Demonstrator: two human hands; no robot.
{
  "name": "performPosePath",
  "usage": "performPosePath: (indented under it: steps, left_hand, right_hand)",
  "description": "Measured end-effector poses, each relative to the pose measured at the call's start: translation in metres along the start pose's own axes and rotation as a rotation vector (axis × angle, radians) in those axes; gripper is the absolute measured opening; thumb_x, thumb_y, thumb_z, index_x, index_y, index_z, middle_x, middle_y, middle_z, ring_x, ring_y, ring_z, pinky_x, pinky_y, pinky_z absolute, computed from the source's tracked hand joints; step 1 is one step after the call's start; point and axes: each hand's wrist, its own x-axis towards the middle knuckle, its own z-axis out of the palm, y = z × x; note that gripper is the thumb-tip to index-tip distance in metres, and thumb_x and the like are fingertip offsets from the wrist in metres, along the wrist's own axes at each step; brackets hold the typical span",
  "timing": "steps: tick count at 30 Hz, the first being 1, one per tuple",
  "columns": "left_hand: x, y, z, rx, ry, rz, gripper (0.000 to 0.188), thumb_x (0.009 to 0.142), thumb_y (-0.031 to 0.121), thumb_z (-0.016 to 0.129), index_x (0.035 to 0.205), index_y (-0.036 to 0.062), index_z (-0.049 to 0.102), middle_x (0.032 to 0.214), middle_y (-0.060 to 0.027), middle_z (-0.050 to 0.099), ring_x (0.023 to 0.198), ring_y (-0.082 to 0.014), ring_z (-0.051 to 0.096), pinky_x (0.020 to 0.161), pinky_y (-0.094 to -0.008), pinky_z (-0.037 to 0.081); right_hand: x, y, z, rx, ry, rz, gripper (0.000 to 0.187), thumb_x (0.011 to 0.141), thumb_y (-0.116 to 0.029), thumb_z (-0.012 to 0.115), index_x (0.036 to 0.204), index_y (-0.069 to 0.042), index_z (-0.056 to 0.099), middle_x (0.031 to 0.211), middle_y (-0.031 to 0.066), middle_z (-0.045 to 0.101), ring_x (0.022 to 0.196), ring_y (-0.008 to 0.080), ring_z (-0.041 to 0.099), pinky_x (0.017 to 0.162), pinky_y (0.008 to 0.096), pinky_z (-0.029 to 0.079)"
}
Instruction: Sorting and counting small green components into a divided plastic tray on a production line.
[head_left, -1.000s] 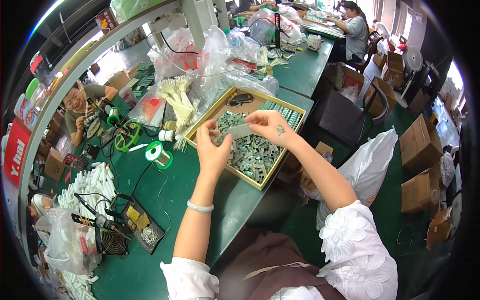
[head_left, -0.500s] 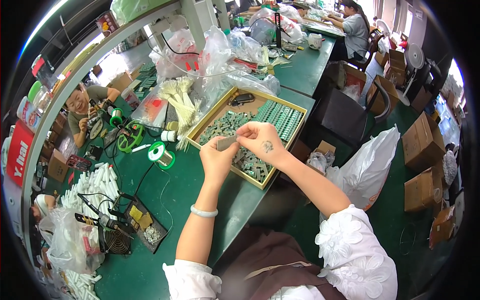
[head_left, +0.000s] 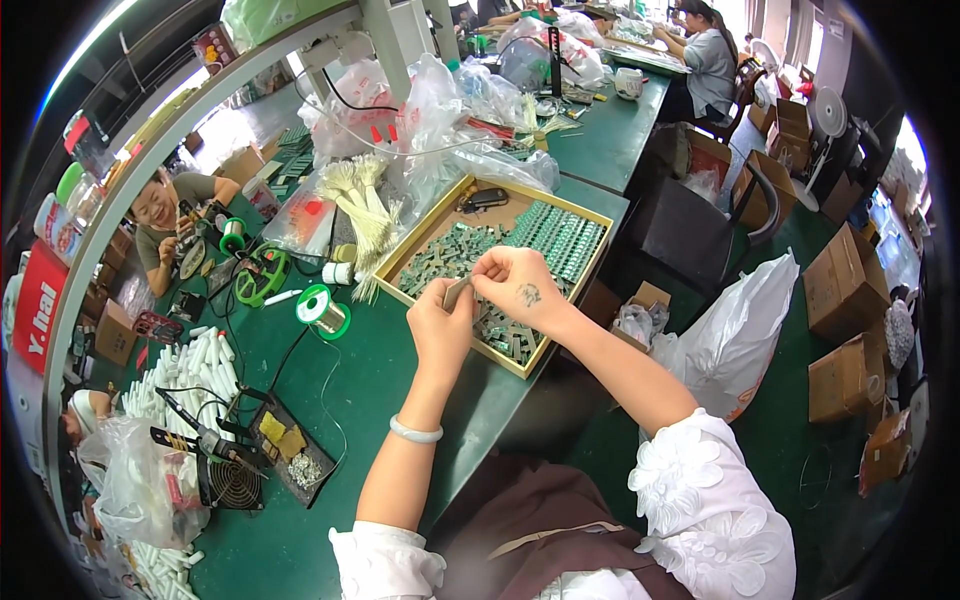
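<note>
Left fingers point(head_left: 434, 297) shifted rightward, pinching grey strip point(head_left: 456, 292); right fingers point(head_left: 489, 264) pinch its end

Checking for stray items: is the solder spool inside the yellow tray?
No, the solder spool sits on the green table, left of the tray.

Two bare hands here, left hand point(head_left: 440, 325) plus right hand point(head_left: 522, 287), and one small flat grey piece point(head_left: 456, 293) in their fingers. One white bangle point(head_left: 415, 430). One yellow-rimmed tray point(head_left: 486, 217), one black item point(head_left: 484, 199) inside, loose boards point(head_left: 450, 252) by the dozen, no exact number, sorry. Three green reels point(head_left: 322, 311), two yellow sponges point(head_left: 271, 427), one round black grille point(head_left: 235, 484). White tubes point(head_left: 185, 375)? Dozens, way too jumbled.
</note>
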Motion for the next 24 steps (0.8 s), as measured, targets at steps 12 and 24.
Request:
performPosePath:
  steps: [12, 24]
  left_hand:
    - [0.006, -0.022, -0.004, -0.145, -0.072, 0.046, 0.018, 0.089, 0.004, 0.061, 0.106, -0.0018, 0.063, 0.085, -0.0034, 0.063, 0.081, -0.0102, 0.061, 0.066, -0.0224, 0.049]
    - [0.007, -0.005, -0.013, -0.314, -0.112, -0.126, 0.032, 0.080, 0.005, 0.071, 0.107, -0.0066, 0.059, 0.083, -0.0057, 0.066, 0.072, -0.0096, 0.062, 0.063, -0.0222, 0.049]
  right_hand:
    - [0.001, 0.003, -0.005, -0.071, 0.018, -0.233, 0.019, 0.075, -0.011, 0.065, 0.091, -0.001, 0.070, 0.096, 0.0145, 0.065, 0.088, 0.0270, 0.062, 0.080, 0.0337, 0.050]
    - [-0.001, -0.010, -0.007, 0.070, -0.110, -0.010, 0.017, 0.076, -0.013, 0.066, 0.084, 0.003, 0.068, 0.071, 0.0093, 0.068, 0.065, 0.0136, 0.064, 0.063, 0.0267, 0.051]
